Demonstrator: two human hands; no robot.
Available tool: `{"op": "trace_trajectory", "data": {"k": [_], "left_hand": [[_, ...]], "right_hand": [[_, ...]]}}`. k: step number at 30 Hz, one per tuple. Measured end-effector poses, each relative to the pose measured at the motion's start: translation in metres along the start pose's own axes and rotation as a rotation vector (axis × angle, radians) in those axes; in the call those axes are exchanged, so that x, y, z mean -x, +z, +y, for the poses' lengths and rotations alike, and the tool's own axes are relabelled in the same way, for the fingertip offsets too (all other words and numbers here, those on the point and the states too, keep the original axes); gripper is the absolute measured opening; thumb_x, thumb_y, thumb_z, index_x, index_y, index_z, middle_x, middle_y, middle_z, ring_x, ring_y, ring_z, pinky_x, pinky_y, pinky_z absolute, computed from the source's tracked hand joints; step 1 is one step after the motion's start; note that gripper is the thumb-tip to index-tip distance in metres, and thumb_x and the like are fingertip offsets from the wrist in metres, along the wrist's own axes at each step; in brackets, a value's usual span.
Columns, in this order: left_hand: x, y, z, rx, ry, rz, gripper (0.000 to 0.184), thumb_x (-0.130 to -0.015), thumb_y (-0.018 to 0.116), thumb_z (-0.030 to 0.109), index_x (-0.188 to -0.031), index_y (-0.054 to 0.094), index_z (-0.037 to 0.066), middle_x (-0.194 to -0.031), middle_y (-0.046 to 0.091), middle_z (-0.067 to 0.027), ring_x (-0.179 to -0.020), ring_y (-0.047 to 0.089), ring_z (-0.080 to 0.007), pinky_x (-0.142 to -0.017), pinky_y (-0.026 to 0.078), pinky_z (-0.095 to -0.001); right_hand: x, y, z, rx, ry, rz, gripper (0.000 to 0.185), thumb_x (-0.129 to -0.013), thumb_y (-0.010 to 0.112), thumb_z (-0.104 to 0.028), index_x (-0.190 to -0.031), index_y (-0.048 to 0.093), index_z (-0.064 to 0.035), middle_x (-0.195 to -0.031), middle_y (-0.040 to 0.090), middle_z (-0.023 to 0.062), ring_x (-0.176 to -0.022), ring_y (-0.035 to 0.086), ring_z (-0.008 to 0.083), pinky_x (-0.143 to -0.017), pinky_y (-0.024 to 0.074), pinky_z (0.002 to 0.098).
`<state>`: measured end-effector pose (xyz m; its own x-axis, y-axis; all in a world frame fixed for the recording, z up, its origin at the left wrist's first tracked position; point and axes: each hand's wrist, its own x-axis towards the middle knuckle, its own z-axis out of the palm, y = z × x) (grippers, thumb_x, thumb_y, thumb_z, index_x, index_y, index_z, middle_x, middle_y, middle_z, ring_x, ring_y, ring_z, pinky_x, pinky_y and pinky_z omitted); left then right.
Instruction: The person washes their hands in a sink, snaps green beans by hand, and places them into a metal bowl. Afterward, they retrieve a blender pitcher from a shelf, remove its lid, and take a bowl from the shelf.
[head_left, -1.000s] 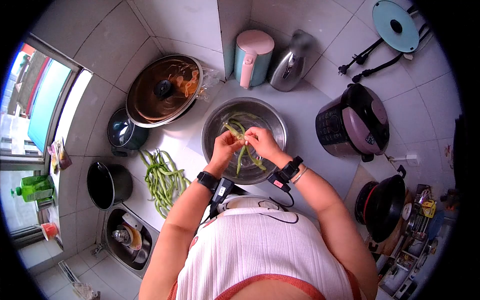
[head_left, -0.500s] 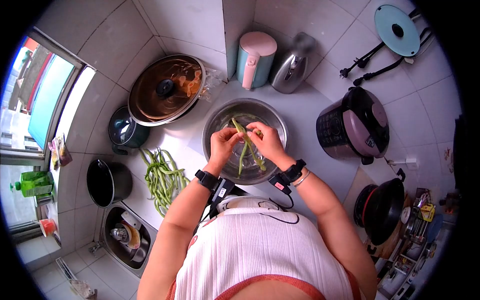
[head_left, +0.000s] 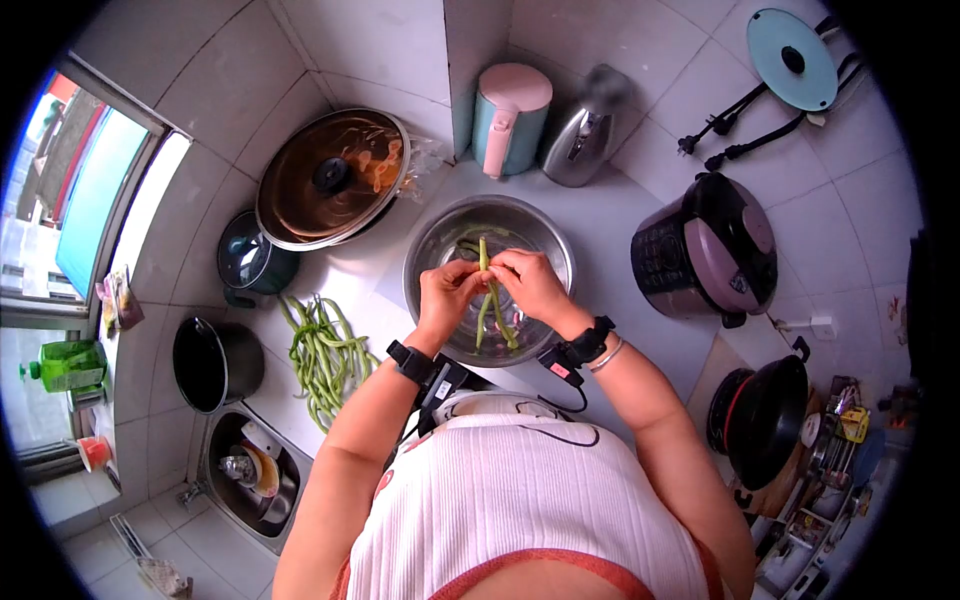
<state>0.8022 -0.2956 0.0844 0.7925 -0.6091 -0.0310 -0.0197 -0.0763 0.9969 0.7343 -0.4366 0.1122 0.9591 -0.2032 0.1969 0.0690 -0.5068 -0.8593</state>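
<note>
My left hand (head_left: 449, 292) and my right hand (head_left: 532, 284) meet over a steel bowl (head_left: 420, 245). Both pinch a green bean pod (head_left: 484, 250) that stands lengthwise between the fingertips. Below the fingers, bean lengths (head_left: 498, 325) hang over the bowl; whether they join the pinched pod I cannot tell. Some green pieces (head_left: 467, 246) show inside the bowl near its far side. Left of the bowl, a pile of whole green beans (head_left: 325, 360) lies on the counter.
Behind the bowl stand a pink-and-teal kettle (head_left: 512, 120) and a steel flask (head_left: 580, 140). A lidded pan (head_left: 300, 190), a dark pot (head_left: 210, 365) and a sink (head_left: 290, 500) are on the left. At right are a pressure cooker (head_left: 700, 250) and a black wok (head_left: 770, 420).
My right hand's fingers have come in against my left fingertips. The bean between them has turned from slanted to nearly straight. The bean pile looks unchanged.
</note>
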Motion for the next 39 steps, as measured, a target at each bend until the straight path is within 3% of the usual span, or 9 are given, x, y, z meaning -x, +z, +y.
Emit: {"op": "trace_trajectory", "data": {"k": [13, 16, 18, 19, 22, 26, 34, 38, 39], "left_hand": [[0.001, 0.009, -0.017, 0.171, -0.074, 0.036, 0.013, -0.083, 0.057, 0.009, -0.082, 0.061, -0.003, -0.067, 0.059, -0.0018, -0.059, 0.054, -0.0066, -0.056, 0.046, -0.0202], [-0.001, 0.006, -0.006, 0.247, -0.114, -0.014, 0.012, -0.084, 0.055, 0.008, -0.085, 0.06, -0.003, -0.071, 0.059, -0.0019, -0.062, 0.054, -0.0065, -0.058, 0.045, -0.0201], [-0.003, 0.005, -0.008, 0.252, -0.097, -0.037, 0.012, -0.084, 0.054, 0.008, -0.087, 0.059, -0.003, -0.073, 0.059, -0.0021, -0.063, 0.054, -0.0065, -0.059, 0.045, -0.0201], [-0.003, 0.005, -0.01, 0.259, -0.08, -0.061, 0.013, -0.085, 0.054, 0.007, -0.09, 0.059, -0.003, -0.075, 0.059, -0.0022, -0.064, 0.053, -0.0065, -0.06, 0.045, -0.0201], [-0.002, 0.01, -0.017, 0.383, -0.163, -0.055, 0.012, -0.085, 0.053, 0.008, -0.091, 0.057, -0.002, -0.078, 0.059, -0.0032, -0.064, 0.054, -0.0077, -0.061, 0.046, -0.0208], [0.001, 0.016, -0.025, 0.536, -0.161, 0.006, 0.009, -0.085, 0.053, 0.007, -0.088, 0.054, -0.002, -0.08, 0.059, -0.0041, -0.065, 0.056, -0.0095, -0.062, 0.048, -0.0215], [0.003, 0.014, -0.022, 0.313, -0.194, -0.022, 0.012, -0.084, 0.055, 0.011, -0.083, 0.054, -0.001, -0.073, 0.057, -0.0022, -0.063, 0.053, -0.0081, -0.06, 0.043, -0.0202], [0.0, 0.008, -0.018, 0.336, -0.225, -0.076, 0.012, -0.085, 0.053, 0.01, -0.08, 0.055, -0.001, -0.071, 0.057, -0.002, -0.062, 0.053, -0.0081, -0.06, 0.043, -0.0207], [0.0, 0.006, -0.018, 0.333, -0.219, -0.079, 0.011, -0.084, 0.053, 0.008, -0.08, 0.054, -0.002, -0.072, 0.058, -0.0034, -0.065, 0.056, -0.0096, -0.062, 0.046, -0.0216]], "right_hand": [[0.007, 0.014, 0.012, 0.105, 0.027, 0.09, 0.006, -0.077, 0.051, -0.005, -0.076, 0.053, 0.0005, -0.072, 0.056, 0.0172, -0.069, 0.055, 0.0357, -0.058, 0.0424, 0.0395], [0.005, 0.007, 0.009, 0.009, 0.077, 0.074, 0.007, -0.078, 0.05, -0.006, -0.078, 0.054, 0.0001, -0.071, 0.056, 0.0171, -0.064, 0.056, 0.0315, -0.057, 0.0429, 0.036], [0.001, 0.0, 0.01, -0.105, 0.196, -0.047, 0.008, -0.08, 0.051, -0.007, -0.079, 0.055, 0.0002, -0.068, 0.057, 0.011, -0.059, 0.055, 0.0182, -0.055, 0.0422, 0.0287], [0.002, 0.0, 0.019, -0.105, 0.196, -0.046, 0.008, -0.08, 0.051, -0.007, -0.079, 0.055, 0.0002, -0.068, 0.057, 0.011, -0.059, 0.055, 0.0182, -0.055, 0.0422, 0.0287], [0.003, 0.005, 0.038, -0.431, 0.291, -0.106, 0.012, -0.082, 0.052, -0.008, -0.077, 0.057, 0.0016, -0.065, 0.055, -0.0014, -0.061, 0.048, 0.0041, -0.054, 0.0398, 0.0212], [0.007, 0.006, 0.042, -0.448, 0.368, -0.118, 0.013, -0.082, 0.052, -0.008, -0.075, 0.058, 0.0016, -0.063, 0.055, -0.0007, -0.059, 0.048, 0.0046, -0.053, 0.0399, 0.0215], [0.01, 0.003, 0.021, -0.104, 0.217, -0.053, 0.01, -0.076, 0.056, -0.008, -0.074, 0.058, 0.0012, -0.064, 0.059, 0.0115, -0.056, 0.056, 0.0157, -0.053, 0.0428, 0.0286], [0.01, 0.001, 0.022, -0.123, 0.204, -0.036, 0.01, -0.075, 0.056, -0.009, -0.074, 0.058, 0.0013, -0.064, 0.06, 0.0117, -0.057, 0.057, 0.0183, -0.054, 0.0433, 0.0298], [0.009, 0.001, 0.023, -0.075, 0.212, -0.018, 0.011, -0.076, 0.056, -0.009, -0.074, 0.058, 0.0012, -0.064, 0.059, 0.0086, -0.057, 0.054, 0.013, -0.053, 0.0424, 0.0271]]}}
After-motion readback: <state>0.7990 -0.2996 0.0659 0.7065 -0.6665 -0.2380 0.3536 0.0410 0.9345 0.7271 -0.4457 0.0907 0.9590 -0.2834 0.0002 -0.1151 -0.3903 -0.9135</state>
